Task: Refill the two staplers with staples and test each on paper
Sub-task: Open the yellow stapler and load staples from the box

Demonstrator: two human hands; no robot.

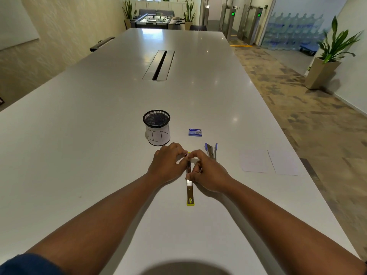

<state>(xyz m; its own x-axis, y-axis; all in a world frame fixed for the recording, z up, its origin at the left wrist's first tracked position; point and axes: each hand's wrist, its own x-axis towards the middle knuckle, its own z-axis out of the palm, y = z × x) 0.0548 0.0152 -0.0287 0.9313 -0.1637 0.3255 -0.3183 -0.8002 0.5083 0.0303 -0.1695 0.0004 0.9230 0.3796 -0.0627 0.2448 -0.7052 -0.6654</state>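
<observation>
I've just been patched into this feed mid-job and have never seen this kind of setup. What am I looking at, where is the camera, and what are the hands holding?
There is no machine here: a person works with two bare hands. The single picture comes from a camera worn on the person's head, looking forward and down along a long white table. The left hand and right hand both pinch a yellow stapler, which lies opened out flat between them. Just to its right lies a blue stapler, also open. Farther off sit a small box of staples and a mesh cup with a paper label. Two sheets of paper lie to the right. Whether staples are already loaded is too small to tell.
</observation>
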